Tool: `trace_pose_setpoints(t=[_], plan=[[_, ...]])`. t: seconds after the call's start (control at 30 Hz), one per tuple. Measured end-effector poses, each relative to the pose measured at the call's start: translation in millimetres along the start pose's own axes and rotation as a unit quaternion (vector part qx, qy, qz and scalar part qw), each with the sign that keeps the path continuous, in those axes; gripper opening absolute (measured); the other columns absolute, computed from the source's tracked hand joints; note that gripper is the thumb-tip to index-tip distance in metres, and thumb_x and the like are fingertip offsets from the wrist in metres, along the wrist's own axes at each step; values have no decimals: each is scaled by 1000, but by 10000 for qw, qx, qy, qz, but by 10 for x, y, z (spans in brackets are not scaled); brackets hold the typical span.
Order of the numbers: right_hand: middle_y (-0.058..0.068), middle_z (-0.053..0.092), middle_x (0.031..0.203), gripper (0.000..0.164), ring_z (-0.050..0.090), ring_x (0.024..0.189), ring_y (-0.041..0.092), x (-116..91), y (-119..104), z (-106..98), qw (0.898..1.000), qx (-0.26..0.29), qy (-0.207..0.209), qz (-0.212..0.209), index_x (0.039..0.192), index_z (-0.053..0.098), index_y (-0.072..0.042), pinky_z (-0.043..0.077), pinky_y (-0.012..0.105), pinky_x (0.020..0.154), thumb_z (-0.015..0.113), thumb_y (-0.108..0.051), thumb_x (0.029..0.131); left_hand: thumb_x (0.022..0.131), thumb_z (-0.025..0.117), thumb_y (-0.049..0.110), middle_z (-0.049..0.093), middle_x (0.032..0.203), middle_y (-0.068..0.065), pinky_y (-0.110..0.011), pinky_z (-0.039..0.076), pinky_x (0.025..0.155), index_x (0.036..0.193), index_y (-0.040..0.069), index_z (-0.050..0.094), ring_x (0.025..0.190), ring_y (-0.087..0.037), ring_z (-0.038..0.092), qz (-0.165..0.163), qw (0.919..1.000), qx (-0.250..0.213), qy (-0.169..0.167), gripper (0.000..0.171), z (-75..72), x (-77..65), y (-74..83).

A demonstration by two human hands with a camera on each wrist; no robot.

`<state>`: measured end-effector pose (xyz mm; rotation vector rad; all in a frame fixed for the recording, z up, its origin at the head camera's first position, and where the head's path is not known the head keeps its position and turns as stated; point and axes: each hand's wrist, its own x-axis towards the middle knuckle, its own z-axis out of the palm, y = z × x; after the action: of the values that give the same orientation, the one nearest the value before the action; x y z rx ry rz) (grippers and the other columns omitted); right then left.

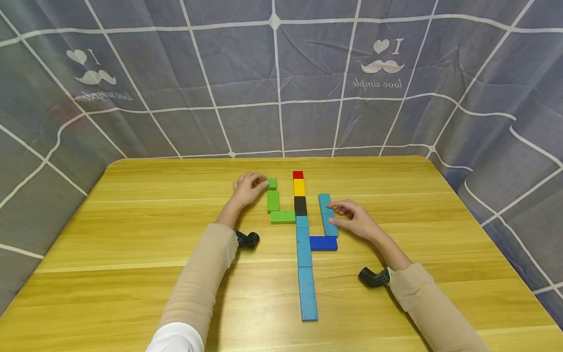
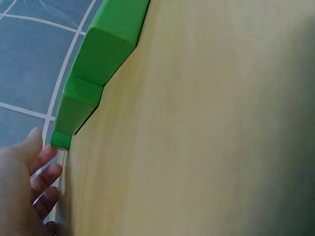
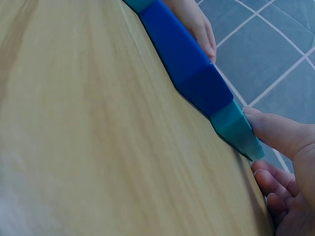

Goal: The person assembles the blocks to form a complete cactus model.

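At the upper left of the layout, my left hand (image 1: 249, 188) has its fingertips at the left side of a small green block (image 1: 272, 184); the left wrist view shows thumb and fingers apart. Two more green blocks (image 1: 273, 201) lead from there to a central column. My right hand (image 1: 354, 218) is at the right side of two light-blue blocks (image 1: 325, 204) laid end to end, thumb by the lower one and fingers by the upper. Below them a dark blue block (image 1: 323, 243) joins the column. In the right wrist view the light-blue block (image 3: 236, 129) shows beside the thumb.
The central column has a red block (image 1: 298, 174), a yellow block (image 1: 299, 187), a black block (image 1: 300, 206) and several light-blue blocks (image 1: 304, 247). All lie on a wooden table (image 1: 132, 220). A grey checked curtain (image 1: 246, 73) hangs behind it.
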<state>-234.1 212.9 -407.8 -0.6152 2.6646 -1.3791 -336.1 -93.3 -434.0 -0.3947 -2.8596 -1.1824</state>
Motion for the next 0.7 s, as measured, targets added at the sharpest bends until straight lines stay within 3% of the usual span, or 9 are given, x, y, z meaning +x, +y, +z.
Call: trace_pose_setpoints(t=[0.3, 0.7], plan=[[23, 53, 101, 37, 45, 90, 34, 1, 5, -2, 10000, 31, 7, -25, 117, 55, 8, 37, 33, 76, 64, -3, 84, 92, 55, 28, 55, 111, -9, -46, 17, 93, 112, 9, 61, 101, -27, 43, -190, 9997, -34, 173, 29, 24, 10, 23], [24, 53, 101, 37, 45, 90, 34, -3, 7, -1, 10000, 43, 6, -67, 117, 55, 9, 38, 36, 76, 64, -2, 83, 91, 57, 28, 57, 110, -9, -47, 17, 91, 106, 9, 63, 100, -27, 44, 40, 9998, -163, 116, 26, 18, -14, 0]])
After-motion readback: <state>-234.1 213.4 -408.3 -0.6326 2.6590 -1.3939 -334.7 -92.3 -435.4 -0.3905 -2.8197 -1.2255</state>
